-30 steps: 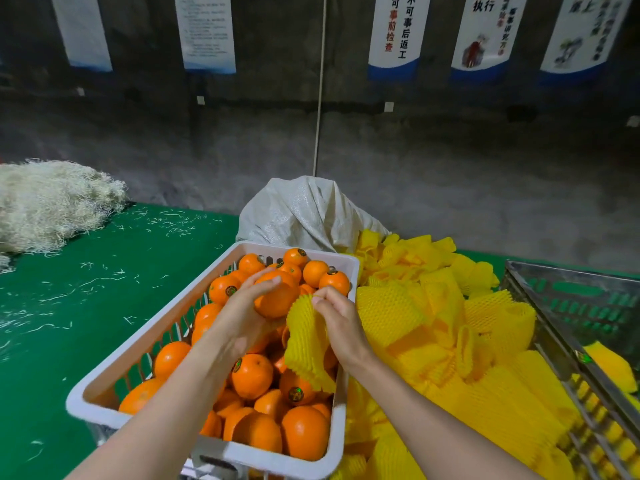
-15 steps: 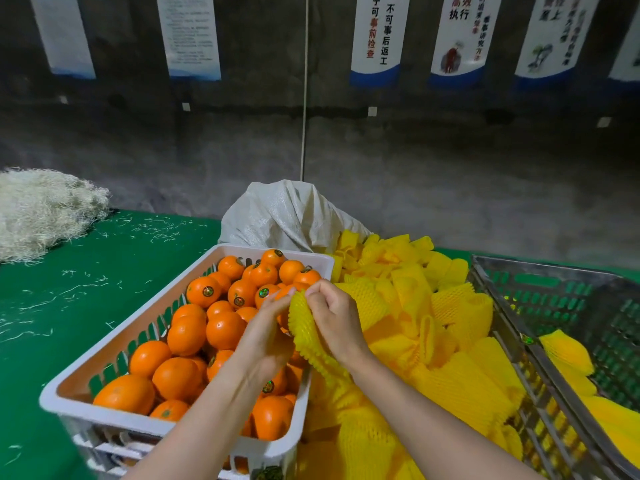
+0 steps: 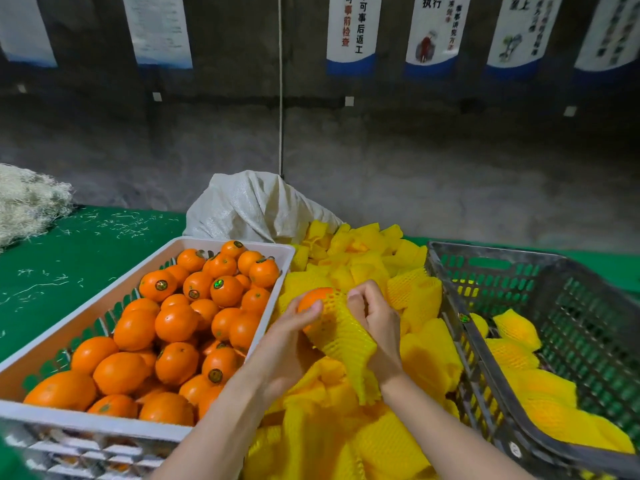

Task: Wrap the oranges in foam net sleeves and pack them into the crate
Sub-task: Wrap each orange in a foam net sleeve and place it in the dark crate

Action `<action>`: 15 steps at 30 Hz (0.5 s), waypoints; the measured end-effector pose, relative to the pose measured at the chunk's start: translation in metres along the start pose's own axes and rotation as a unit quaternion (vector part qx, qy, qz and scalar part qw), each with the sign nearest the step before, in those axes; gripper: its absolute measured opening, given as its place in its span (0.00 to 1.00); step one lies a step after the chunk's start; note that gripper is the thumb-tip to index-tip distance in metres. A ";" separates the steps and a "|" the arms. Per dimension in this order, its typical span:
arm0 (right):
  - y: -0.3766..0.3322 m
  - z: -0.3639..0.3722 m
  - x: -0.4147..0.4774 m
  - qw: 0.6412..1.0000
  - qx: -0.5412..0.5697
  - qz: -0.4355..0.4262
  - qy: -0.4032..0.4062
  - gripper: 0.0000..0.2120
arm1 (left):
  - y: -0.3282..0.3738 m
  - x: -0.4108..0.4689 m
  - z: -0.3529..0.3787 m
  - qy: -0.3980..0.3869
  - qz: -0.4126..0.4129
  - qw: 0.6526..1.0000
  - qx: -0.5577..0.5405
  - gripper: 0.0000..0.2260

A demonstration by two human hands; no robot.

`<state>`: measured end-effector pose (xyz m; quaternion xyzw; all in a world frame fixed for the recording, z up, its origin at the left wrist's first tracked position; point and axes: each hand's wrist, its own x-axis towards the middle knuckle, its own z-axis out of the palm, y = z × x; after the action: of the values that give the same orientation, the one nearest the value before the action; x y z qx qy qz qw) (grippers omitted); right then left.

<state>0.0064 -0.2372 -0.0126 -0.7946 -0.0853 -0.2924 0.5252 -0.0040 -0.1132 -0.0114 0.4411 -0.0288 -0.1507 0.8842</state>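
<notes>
Left hand (image 3: pixel 291 337) is curled round an orange (image 3: pixel 313 299) that's half inside a yellow foam net sleeve (image 3: pixel 341 336), right hand (image 3: pixel 375 320) pinching the sleeve's edge, both forearms angled in over the loose sleeve pile (image 3: pixel 422 355). White basket of oranges (image 3: pixel 221 241) sits just left of them, grey crate (image 3: pixel 491 251) holding wrapped oranges (image 3: pixel 540 386) just right, sack (image 3: pixel 249 206) beyond.

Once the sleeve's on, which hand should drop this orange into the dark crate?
Right, probably. The right hand grips the sleeve nearer the dark crate; the left hand holds the orange farther away.
</notes>
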 end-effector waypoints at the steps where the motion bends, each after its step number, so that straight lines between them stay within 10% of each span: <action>1: 0.003 -0.008 -0.003 1.000 0.013 0.027 0.005 0.08 | -0.007 0.000 0.004 -0.010 0.010 0.999 0.036 0.29; 10: 0.027 -0.038 -0.032 0.972 0.122 0.196 0.036 0.11 | -0.065 0.007 0.051 0.117 0.095 0.988 -0.039 0.31; 15: 0.030 -0.046 -0.040 0.994 0.057 0.092 0.032 0.15 | -0.074 0.008 0.062 0.097 0.038 0.979 -0.174 0.22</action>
<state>-0.0305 -0.2837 -0.0458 -0.7583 -0.0112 -0.2626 0.5965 -0.0254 -0.2052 -0.0324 0.2918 0.0667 -0.0763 0.9511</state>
